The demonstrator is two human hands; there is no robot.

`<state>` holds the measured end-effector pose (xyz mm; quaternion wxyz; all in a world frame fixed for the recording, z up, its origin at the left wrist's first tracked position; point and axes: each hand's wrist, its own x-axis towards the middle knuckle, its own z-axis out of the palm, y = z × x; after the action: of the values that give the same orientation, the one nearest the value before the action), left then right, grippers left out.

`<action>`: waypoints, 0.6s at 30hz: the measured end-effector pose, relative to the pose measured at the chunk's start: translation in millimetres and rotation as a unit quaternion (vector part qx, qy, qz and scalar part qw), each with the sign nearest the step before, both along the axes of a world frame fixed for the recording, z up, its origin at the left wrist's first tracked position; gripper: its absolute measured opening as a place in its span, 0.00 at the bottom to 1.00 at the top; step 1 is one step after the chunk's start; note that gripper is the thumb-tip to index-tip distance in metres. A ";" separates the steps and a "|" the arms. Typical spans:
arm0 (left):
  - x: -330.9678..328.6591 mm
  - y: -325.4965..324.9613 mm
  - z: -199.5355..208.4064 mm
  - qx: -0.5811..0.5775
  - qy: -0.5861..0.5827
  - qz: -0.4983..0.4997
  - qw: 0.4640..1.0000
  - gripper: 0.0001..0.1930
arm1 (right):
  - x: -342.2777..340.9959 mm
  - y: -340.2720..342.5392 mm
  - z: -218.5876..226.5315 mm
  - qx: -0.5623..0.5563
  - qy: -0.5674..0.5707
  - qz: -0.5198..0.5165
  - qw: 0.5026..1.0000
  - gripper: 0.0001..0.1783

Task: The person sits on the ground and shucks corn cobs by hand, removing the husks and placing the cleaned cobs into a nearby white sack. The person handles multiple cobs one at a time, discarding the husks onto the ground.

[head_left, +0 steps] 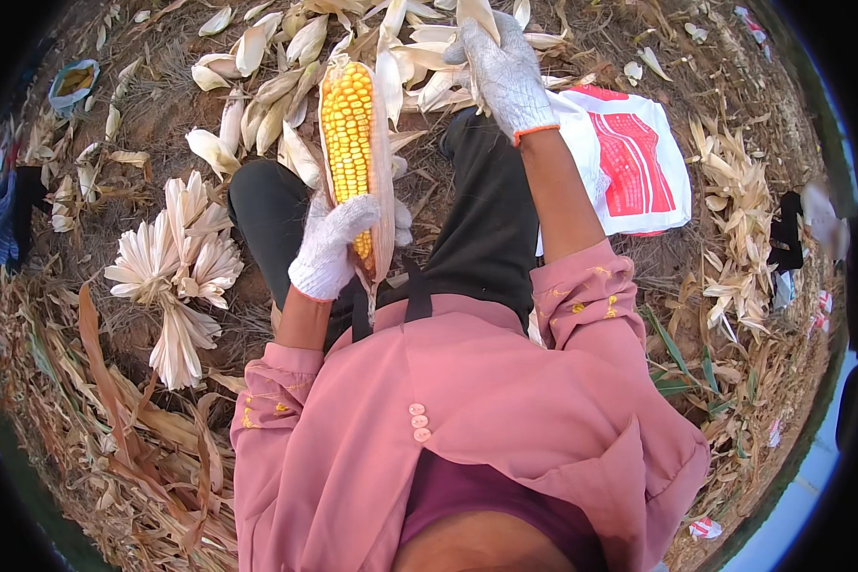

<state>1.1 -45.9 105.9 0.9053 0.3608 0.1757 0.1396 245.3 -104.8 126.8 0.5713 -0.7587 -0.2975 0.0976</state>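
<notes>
My left hand, in a whitish knit glove, is closed round the lower part of an ear of corn. The ear stands tip away from me, its yellow kernels bare on the left and front. A pale husk still covers its right side. Farther off and to the right, my right hand, in a greyish glove with an orange cuff, is closed on a pale husk leaf. That leaf is apart from the ear. Loose husk leaves lie scattered on the ground beyond the ear.
A white and red bag lies right of my right forearm. Bundled dry husks sit to my left. A bag with yellowish contents stands at the far left. Dry stalks and leaves cover the ground at lower left.
</notes>
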 end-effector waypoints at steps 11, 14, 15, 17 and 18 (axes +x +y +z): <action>25.6 37.3 -82.8 -0.106 0.054 0.080 0.990 0.27 | -48.4 -318.3 -167.6 -0.386 0.004 -0.163 0.908 0.17; 26.5 42.2 -94.0 -0.118 0.020 0.089 0.989 0.29 | -120.7 -352.6 -152.9 -0.490 0.014 -0.108 0.865 0.13; 29.0 43.0 -98.4 -0.135 -0.003 0.079 0.988 0.28 | -137.2 -368.9 -156.1 -0.478 0.091 -0.132 0.864 0.12; 30.8 46.0 -101.4 -0.176 -0.030 0.075 0.981 0.29 | -157.6 -413.5 -176.1 -0.612 0.122 -0.049 0.780 0.22; 31.3 48.8 -104.9 -0.223 -0.033 0.073 0.972 0.29 | -164.5 -427.0 -180.4 -0.672 0.099 0.015 0.734 0.26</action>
<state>32.4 2.9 0.9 0.9555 0.1318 0.1983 0.1740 80.8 -531.8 -53.5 -0.0624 -0.9264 -0.1076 0.3554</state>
